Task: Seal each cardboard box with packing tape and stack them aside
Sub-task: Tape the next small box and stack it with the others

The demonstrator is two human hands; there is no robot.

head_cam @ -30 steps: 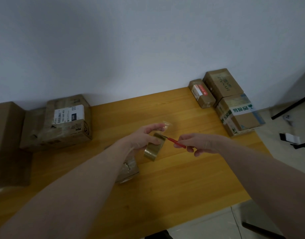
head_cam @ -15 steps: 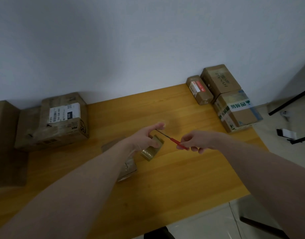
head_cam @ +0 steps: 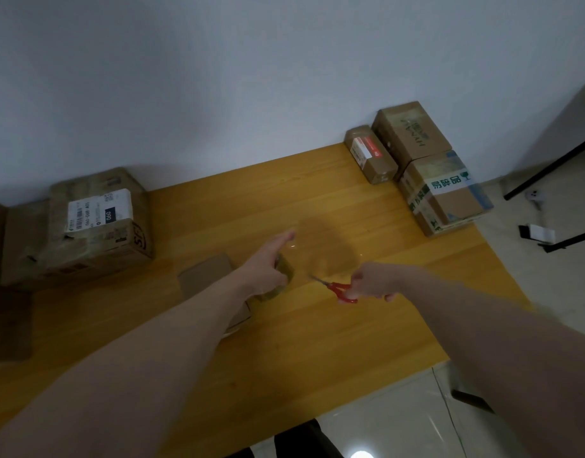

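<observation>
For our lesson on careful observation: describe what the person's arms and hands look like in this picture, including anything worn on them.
Both forearms come in from the bottom edge and are bare; no sleeves, gloves, watch, bracelet or rings show. The left hand and the right hand are bare too, with no markings that can be made out in the dim light. The upper arms lie outside the picture, so any sleeve higher up cannot be told.
</observation>
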